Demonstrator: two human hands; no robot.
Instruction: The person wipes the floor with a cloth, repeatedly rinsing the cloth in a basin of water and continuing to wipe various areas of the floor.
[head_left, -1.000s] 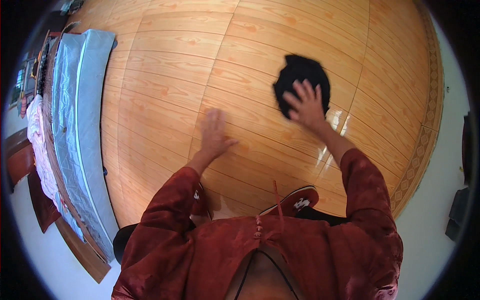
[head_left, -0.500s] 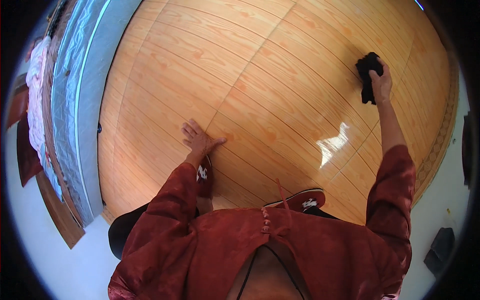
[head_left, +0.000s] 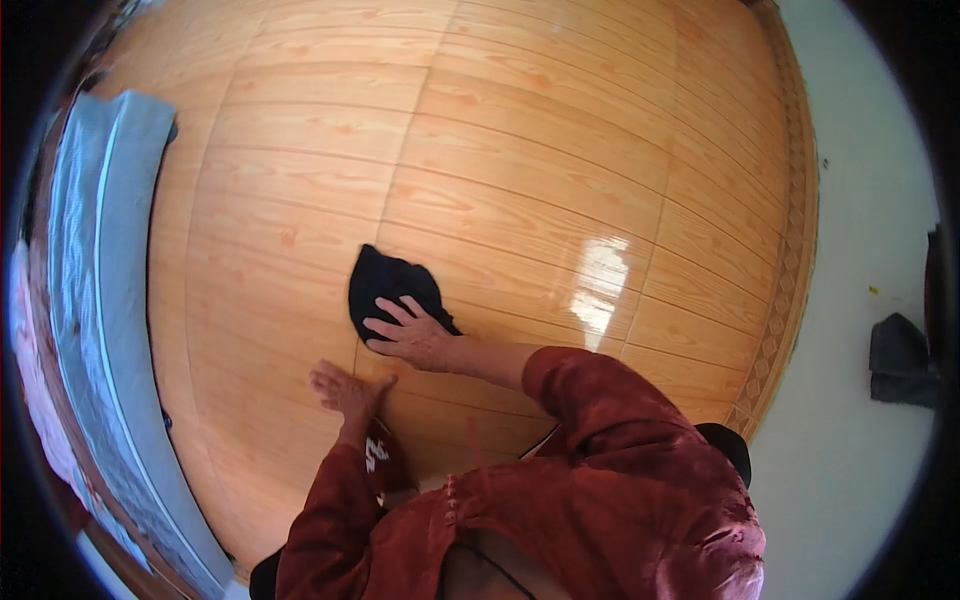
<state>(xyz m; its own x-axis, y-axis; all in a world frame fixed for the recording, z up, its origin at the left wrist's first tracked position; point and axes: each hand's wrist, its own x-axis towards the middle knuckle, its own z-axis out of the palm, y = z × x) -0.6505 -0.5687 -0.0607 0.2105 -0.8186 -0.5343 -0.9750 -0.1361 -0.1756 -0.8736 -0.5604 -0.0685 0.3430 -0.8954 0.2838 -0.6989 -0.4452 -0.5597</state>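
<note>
A black cloth (head_left: 385, 280) lies spread on the wood-patterned floor (head_left: 520, 170), in front of me and a little left of the middle. My right hand (head_left: 412, 335) rests flat on its near part, fingers spread, pressing it against the floor. Just nearer to me and to the left, my left hand (head_left: 345, 390) is on the bare floor with its fingers apart and nothing in it. A red shoe with a white mark (head_left: 378, 455) shows beside my left wrist.
Along the left stands a low bed-like piece with a light blue side (head_left: 120, 300). A patterned border strip (head_left: 785, 260) edges the floor at right, with pale flooring (head_left: 850, 200) beyond. A dark grey item (head_left: 900, 355) lies there. Light glares off the floor (head_left: 600, 285).
My right hand has swept the black cloth from the far right to near my left hand, and the cloth now lies flatter. The whole view has shifted and turned.
</note>
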